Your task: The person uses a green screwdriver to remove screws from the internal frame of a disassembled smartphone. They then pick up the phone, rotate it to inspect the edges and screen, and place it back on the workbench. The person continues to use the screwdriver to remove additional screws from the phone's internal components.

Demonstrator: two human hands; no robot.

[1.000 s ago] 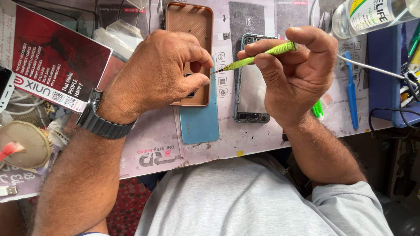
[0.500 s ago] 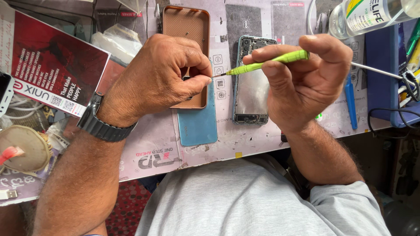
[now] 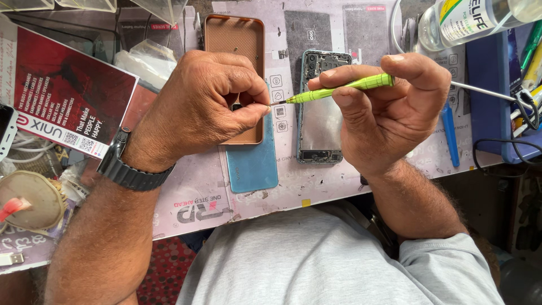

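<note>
R hand [image 3: 389,107] pinching slim lime-green precision screwdriver [image 3: 339,89] level, tip meeting L hand [image 3: 206,104], curled tight w/ thumb-forefinger nipped, prob. steadying tiny part, too small to tell. Both raised over opened grey phone, back off [image 3: 319,121], tan rubber case [image 3: 234,56] & blue back cover [image 3: 254,166] parked on mat beneath.

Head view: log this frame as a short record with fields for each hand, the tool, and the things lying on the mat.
left hand: closed in a loose fist, thumb and forefinger pinched at the tool tip; what they pinch is too small to tell
right hand: grips green screwdriver, held level, tip pointing toward the left hand
under left hand: brown phone case, inner side up
below case: blue back cover
centre: opened phone, back off
surface: printed work mat
</note>
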